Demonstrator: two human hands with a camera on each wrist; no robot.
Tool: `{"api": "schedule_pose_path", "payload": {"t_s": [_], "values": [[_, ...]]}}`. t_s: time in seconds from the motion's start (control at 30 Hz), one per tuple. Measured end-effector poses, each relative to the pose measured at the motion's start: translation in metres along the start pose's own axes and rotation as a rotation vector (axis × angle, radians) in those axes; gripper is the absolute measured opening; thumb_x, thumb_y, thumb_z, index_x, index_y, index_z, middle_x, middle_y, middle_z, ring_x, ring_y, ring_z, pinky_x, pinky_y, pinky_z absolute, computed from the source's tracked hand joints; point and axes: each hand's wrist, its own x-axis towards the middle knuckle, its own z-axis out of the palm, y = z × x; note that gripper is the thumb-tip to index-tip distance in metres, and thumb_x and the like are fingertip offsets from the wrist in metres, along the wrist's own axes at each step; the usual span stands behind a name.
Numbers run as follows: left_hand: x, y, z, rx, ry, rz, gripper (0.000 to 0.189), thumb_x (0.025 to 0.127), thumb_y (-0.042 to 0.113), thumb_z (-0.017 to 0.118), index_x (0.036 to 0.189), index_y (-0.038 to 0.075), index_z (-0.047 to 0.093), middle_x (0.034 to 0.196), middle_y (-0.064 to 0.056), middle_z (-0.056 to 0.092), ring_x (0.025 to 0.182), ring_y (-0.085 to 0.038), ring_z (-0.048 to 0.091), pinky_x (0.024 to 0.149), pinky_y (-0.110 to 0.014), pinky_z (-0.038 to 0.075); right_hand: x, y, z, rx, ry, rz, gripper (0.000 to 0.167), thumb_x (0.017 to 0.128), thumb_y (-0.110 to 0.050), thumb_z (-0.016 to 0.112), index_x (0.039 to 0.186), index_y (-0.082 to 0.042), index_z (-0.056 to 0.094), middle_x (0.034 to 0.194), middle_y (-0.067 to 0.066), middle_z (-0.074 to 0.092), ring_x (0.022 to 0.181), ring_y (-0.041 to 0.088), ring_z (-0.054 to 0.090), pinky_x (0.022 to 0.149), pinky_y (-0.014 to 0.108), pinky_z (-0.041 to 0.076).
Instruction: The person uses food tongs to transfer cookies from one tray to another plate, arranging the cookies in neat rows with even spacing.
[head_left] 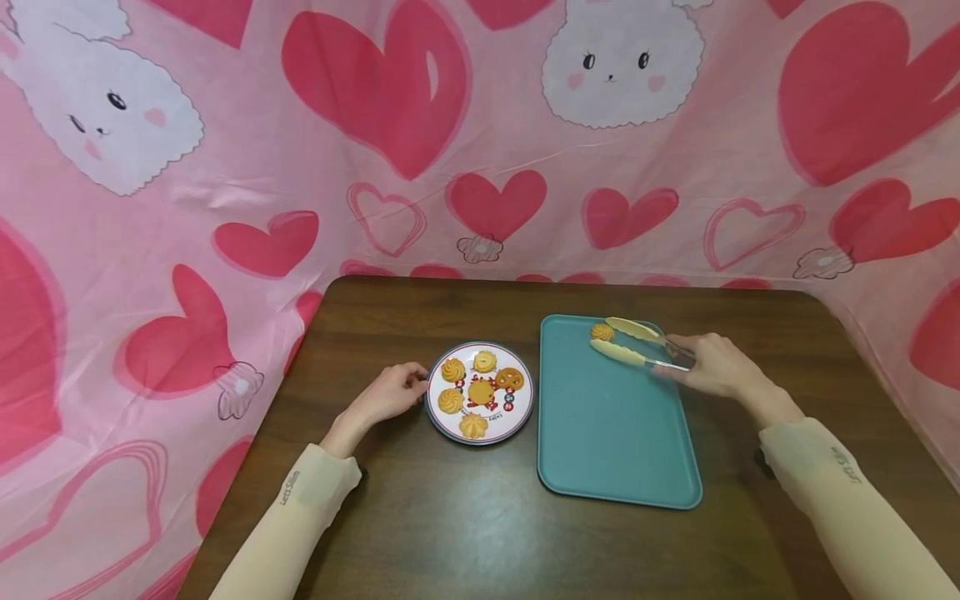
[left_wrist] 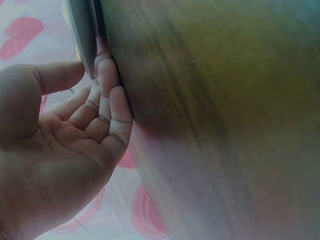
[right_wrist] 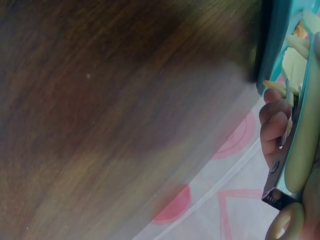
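Taking the teal tray point(head_left: 615, 433) as the landmark and reading from the left: the left hand point(head_left: 386, 396) lies on the dark wooden table point(head_left: 450, 533) well left of the tray, its fingers point(left_wrist: 107, 100) loosely bent and resting against the left rim of the small round plate point(head_left: 525, 417). It steadies the plate more than it grips it; nothing is held in the palm. The plate sits just beside the tray's left edge and carries five piped cookies point(head_left: 480, 392) and one pretzel-shaped one.

Over the tray's far end, the tongs point(head_left: 637, 343) reach in from the right, their pale tips standing either side of a single swirl cookie point(head_left: 602, 332) near the tray's far left corner. From the head view the cookie seems to rest at, or barely above, the tray floor, though that is hard to judge. The right hand point(head_left: 712, 367), at the tray's right edge, is wrapped around the tongs' handles, fingers point(right_wrist: 274, 127) curled over the metal.

The step in hand looks like the set-down of one cookie carried from plate to tray. The next move calls for easing the squeeze so the tips part without dragging the cookie, then swinging the tongs left to the plate for another.
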Motion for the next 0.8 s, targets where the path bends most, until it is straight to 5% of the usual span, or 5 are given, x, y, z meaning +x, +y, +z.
{"api": "schedule_pose_path", "payload": {"t_s": [0.5,0.8], "values": [[-0.001,0.002,0.000,0.014,0.005,0.004,0.025,0.098,0.018,0.062,0.117,0.003,0.065,0.077,-0.001,0.063,0.069,-0.016,0.058,0.062,-0.031,0.045,0.002,0.001,0.000,-0.016,-0.005,-0.012,0.081,0.089,-0.057,0.067,0.135,0.008,0.055,0.107,0.020,0.069,0.080,0.024,0.056,0.073,0.046,0.049],[-0.001,0.001,0.000,0.004,0.000,0.010,0.024,0.098,0.018,0.063,0.117,0.002,0.065,0.077,-0.002,0.063,0.068,-0.016,0.057,0.061,-0.032,0.046,0.004,-0.009,-0.007,0.000,-0.015,-0.024,0.076,0.090,-0.051,0.069,0.133,0.010,0.056,0.076,0.003,0.061,0.070,0.020,0.054,0.058,0.034,0.043]]}}
